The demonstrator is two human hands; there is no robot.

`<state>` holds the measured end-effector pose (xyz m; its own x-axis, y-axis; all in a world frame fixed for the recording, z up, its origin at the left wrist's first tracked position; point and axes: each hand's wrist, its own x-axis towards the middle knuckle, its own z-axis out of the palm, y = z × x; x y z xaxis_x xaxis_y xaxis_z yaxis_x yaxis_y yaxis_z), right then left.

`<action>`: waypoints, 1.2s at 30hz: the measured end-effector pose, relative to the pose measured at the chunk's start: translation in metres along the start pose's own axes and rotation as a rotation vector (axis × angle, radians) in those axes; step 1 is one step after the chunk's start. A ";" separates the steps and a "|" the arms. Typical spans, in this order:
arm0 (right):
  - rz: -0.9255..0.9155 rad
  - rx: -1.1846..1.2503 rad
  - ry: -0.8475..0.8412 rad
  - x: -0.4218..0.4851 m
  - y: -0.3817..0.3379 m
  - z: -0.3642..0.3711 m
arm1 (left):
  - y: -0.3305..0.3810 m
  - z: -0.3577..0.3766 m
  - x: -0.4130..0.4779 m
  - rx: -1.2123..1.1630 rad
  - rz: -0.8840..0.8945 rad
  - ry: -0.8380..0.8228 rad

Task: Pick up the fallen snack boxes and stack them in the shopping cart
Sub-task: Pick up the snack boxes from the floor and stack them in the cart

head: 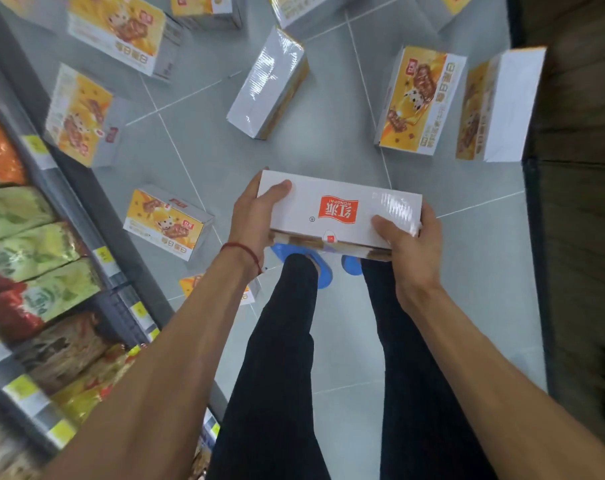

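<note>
I hold one white snack box (339, 211) with a red logo in front of me, above my feet. My left hand (256, 216) grips its left end, thumb on top. My right hand (406, 244) grips its right end, thumb on top. Several more snack boxes with yellow printed faces lie scattered on the grey tiled floor: one at left (167, 221), one with its white side up in the middle (268, 84), one at right (420, 102). No shopping cart is in view.
A shop shelf (96, 237) with bagged goods and yellow price tags runs along the left. A dark wooden fixture (578, 202) stands on the right. One box (498, 109) leans against it. My legs and blue shoes (320, 270) are below the held box.
</note>
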<state>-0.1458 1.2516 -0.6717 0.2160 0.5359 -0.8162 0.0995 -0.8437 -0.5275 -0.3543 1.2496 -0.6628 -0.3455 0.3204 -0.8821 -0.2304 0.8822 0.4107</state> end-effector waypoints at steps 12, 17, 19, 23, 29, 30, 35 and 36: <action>-0.244 -0.099 -0.263 -0.114 -0.117 -0.089 | 0.048 -0.011 -0.188 -0.122 0.176 0.064; -0.342 -0.079 -0.284 -0.164 -0.148 -0.115 | 0.069 -0.016 -0.236 -0.106 0.308 0.027; -0.349 -0.034 -0.254 -0.184 -0.151 -0.118 | 0.078 -0.019 -0.248 -0.084 0.356 -0.001; -0.369 0.038 -0.171 -0.220 -0.147 -0.119 | 0.090 -0.031 -0.264 -0.016 0.447 -0.067; -0.362 0.197 -0.013 -0.267 -0.122 -0.115 | 0.101 -0.045 -0.286 0.112 0.514 -0.188; -0.356 0.212 0.027 -0.276 -0.116 -0.115 | 0.101 -0.046 -0.290 0.141 0.529 -0.213; -0.313 0.326 0.198 -0.315 -0.083 -0.125 | 0.094 -0.038 -0.308 0.322 0.630 -0.332; -0.303 0.347 0.233 -0.322 -0.075 -0.130 | 0.091 -0.033 -0.310 0.351 0.638 -0.358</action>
<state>-0.0968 1.1378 -0.3388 0.4418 0.6996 -0.5616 -0.1286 -0.5702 -0.8114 -0.2985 1.2192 -0.3438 0.0115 0.8368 -0.5474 0.2317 0.5304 0.8155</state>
